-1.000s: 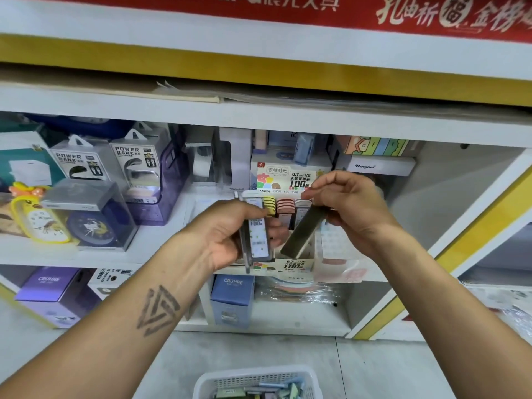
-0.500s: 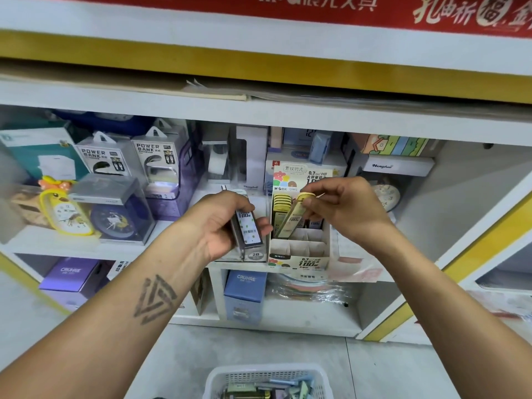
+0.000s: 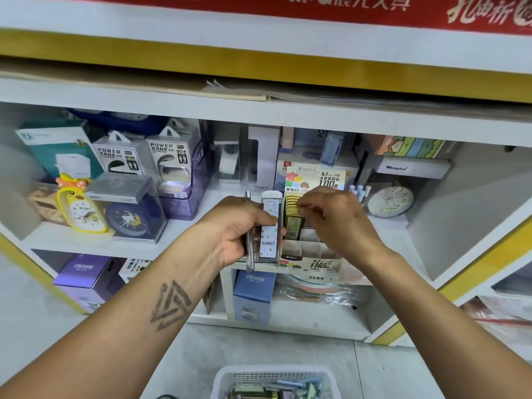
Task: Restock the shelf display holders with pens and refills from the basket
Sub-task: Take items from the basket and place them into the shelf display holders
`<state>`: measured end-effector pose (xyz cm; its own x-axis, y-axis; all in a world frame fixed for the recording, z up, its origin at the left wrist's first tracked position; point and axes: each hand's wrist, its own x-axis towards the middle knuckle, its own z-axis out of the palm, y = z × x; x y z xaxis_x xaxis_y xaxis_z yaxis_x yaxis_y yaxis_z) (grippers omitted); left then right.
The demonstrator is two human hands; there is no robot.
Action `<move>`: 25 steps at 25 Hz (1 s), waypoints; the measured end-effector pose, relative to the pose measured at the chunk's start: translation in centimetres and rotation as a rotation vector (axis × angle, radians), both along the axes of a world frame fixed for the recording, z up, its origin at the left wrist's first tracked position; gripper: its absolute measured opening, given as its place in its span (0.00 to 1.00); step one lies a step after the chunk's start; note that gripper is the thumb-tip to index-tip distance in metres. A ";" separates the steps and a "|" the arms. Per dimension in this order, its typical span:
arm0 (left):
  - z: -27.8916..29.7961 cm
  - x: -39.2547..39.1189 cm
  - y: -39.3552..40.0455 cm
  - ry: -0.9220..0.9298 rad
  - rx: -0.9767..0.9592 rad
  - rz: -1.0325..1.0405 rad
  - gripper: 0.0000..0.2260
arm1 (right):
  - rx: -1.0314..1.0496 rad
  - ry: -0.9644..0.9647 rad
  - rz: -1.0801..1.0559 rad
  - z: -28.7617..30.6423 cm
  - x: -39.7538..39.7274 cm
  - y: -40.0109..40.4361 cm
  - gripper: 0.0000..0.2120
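We see the display holder (image 3: 312, 254) at the shelf's (image 3: 172, 240) front edge, refill cases (image 3: 293, 217) upright in its back-left slots. Clocks (image 3: 126, 217) sit well left, power banks (image 3: 169, 156) behind them. The basket (image 3: 227, 381) lies below on the floor.

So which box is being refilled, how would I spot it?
Find the white middle shelf, then the right hand at its front edge. Under it stands an open cardboard display box, split into small slots and printed "100", unlike the sealed power bank packs and clocks further left.
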<state>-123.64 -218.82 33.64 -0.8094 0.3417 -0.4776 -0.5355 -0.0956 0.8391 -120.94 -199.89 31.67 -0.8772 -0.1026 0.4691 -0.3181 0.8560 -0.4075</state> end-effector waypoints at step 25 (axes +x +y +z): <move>0.1 1.6 3.3 -0.098 0.071 -0.174 0.09 | -0.007 0.014 -0.189 0.5 1.0 5.2 0.05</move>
<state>-122.04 -215.52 33.73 -0.6860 0.5084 -0.5205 -0.6277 -0.0517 0.7767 -119.97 -194.68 32.13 -0.8741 0.0669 0.4812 -0.1573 0.8981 -0.4107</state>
